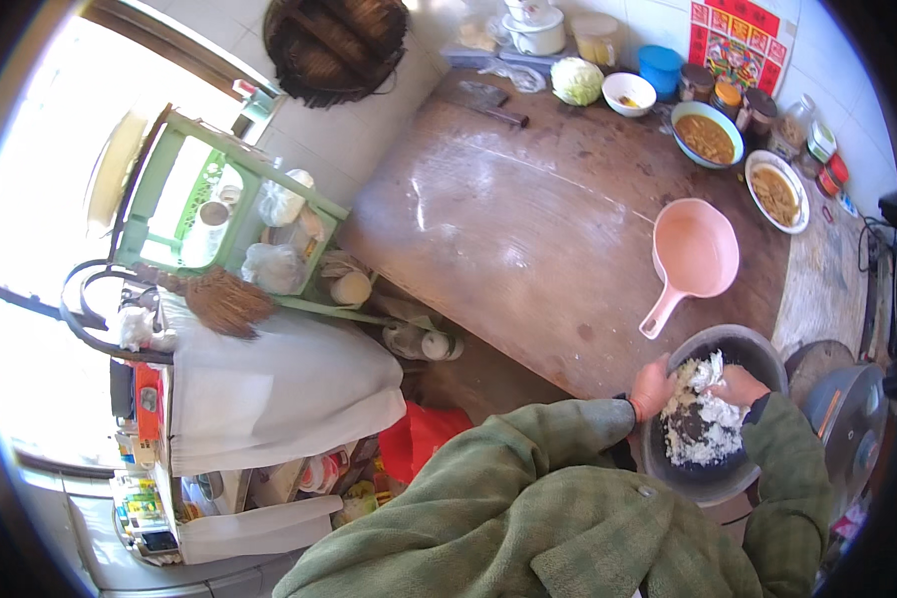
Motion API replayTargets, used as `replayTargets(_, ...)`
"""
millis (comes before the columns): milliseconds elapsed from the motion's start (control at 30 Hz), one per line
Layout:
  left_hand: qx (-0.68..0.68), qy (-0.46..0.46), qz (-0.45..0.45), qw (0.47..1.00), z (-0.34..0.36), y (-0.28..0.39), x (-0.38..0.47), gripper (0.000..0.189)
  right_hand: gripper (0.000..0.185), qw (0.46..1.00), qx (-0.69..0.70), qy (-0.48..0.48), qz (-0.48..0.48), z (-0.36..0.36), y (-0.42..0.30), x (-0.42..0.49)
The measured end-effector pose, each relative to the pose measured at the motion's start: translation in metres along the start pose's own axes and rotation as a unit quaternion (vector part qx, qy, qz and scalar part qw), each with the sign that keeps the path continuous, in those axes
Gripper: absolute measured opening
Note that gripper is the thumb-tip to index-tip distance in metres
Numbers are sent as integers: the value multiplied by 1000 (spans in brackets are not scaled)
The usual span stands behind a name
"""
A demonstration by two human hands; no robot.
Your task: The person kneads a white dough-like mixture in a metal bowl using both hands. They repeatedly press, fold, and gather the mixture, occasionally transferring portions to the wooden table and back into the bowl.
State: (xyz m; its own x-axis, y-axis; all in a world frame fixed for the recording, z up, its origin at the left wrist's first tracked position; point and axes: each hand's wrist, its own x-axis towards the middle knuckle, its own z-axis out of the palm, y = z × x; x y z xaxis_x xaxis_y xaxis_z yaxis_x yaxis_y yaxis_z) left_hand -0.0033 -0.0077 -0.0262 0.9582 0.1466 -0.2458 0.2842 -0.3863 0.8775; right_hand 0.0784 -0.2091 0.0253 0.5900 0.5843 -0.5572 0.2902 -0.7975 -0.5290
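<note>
A dark grey basin (706,489) stands at the table's near right edge, with loose white, shaggy flour dough (706,437) inside. My left hand (652,389) grips the basin's left rim. Inside it, my right hand (738,387) holds a clump of the dough, its fingertips partly hidden by the white mass. Just beyond the basin, a pink plastic ladle (695,250) rests on the wooden table, its handle pointing back towards me. Some liquid seems to be in the ladle, though its level is hard to tell.
Along the back of the wooden tabletop (493,224) stand a cleaver (486,99), a cabbage (576,81), a white bowl (629,94), a bowl of soup (707,135), a plate of food (777,190) and several jars. A lidded pan (848,426) sits right of the basin. A green shelf (239,149) stands left.
</note>
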Motion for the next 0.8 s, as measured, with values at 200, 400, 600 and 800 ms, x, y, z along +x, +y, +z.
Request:
replayTargets(200,-23,-5,-2,1000,-3,3,1,36,37,992,-9,126,1,20,10,3)
replayTargets(400,13,-34,8,999,-5,3,5,41,51,965,-106,241,-17,56,-21,-46)
replayTargets(600,-7,-14,29,999,-2,0,5,33,38,958,-267,102,7,62,-32,-74)
replayTargets(800,-2,-40,-2,999,-10,9,2,40,35,959,-275,57,17,47,-21,-44)
